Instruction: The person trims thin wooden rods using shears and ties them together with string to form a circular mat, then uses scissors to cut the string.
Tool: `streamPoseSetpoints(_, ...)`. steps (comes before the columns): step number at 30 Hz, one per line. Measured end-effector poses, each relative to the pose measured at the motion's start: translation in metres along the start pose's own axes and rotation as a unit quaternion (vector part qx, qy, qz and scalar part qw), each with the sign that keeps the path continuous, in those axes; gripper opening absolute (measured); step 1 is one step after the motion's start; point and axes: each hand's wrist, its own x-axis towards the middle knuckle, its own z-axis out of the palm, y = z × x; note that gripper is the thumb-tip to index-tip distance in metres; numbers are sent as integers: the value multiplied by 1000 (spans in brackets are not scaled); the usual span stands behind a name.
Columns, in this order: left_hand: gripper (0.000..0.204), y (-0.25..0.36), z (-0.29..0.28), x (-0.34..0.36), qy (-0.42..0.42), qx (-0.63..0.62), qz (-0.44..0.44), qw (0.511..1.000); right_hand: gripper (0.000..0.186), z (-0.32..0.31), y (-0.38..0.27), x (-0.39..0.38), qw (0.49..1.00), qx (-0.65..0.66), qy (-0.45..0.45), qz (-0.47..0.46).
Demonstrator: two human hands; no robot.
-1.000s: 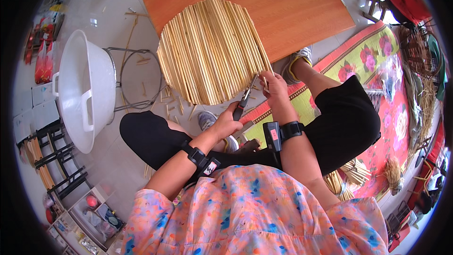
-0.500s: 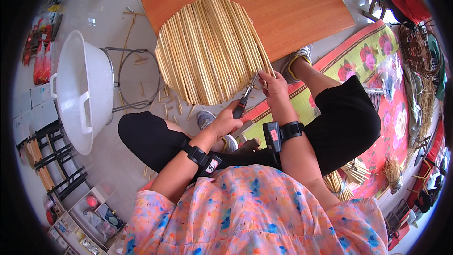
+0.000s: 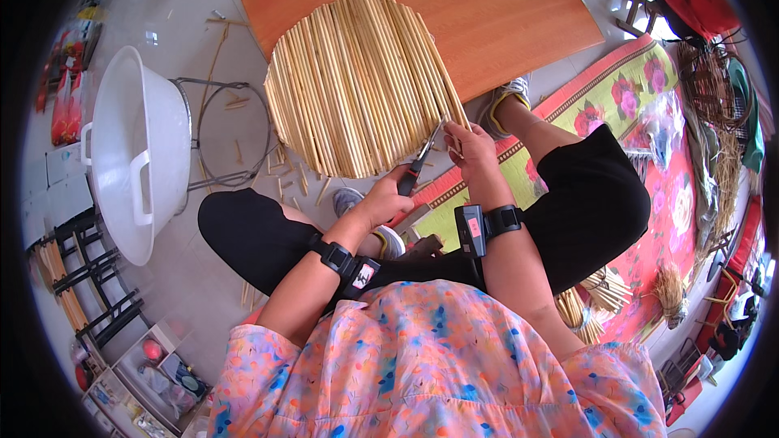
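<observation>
Beside an orange board (image 3: 454, 0), left hand (image 3: 388, 199) grips shears (image 3: 420, 156); right hand (image 3: 471, 148) pinches the mat (image 3: 357, 81) rim, where cuts should stay flush.

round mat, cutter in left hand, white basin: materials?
Round mat: pale matte straw-coloured canes laid side by side, probably bamboo or reed.
Cutter in the left hand: grey glinting blades, likely metal; dark and red handles, maybe plastic.
White basin: smooth, glossy, moulded handles, probably plastic.
</observation>
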Motion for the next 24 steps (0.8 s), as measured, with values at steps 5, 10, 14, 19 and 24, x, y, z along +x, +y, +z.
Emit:
streamPoseSetpoints(5,62,3,1,-1,17,5,-4,1000,16,-2,8,8,999,-6,-25,-22)
streamPoseSetpoints(10,58,-1,2,0,21,8,10,1000,11,-2,8,8,999,-6,-39,-25)
streamPoseSetpoints(14,57,-4,2,1,12,-13,11,1000,8,-1,5,5,999,7,-43,-22)
streamPoseSetpoints(19,56,2,3,-1,9,-16,9,1000,8,-1,8,10,999,-9,-35,-34)
streamPoseSetpoints(24,51,2,4,-2,19,-1,-3,1000,7,-1,8,8,999,-17,-36,-35)
